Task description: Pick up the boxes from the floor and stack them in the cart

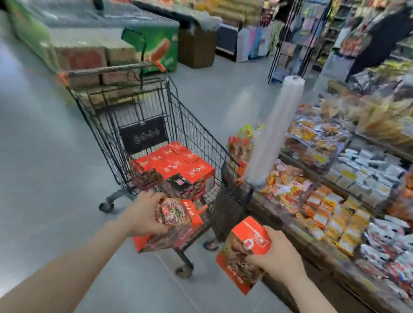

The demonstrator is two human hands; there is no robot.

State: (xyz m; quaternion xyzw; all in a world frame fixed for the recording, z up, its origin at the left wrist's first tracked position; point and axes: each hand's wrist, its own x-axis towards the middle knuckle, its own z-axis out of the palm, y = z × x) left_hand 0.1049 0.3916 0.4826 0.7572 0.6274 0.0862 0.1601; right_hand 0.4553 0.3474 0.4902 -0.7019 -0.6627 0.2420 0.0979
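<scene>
Standing by the aisle watching this, and it looks like the job's well underway. Over on the left there's a freezer with cartons piled in front, none of that seems part of it. Then the cart, with a layer of red boxes already sitting in the basket, touching each other, maybe a second layer starting, hard to say through the blur. Left hand has its fingers curled round a box, held just at the near end of the cart, not in yet. Right hand grips another box, off to the right of the cart and a bit lower, beside the snack shelf. So my guess: a fair chunk stacked, these two still to drop in. No boxes on the bit of floor I can see, so can't tell how many are left beyond these.
</scene>
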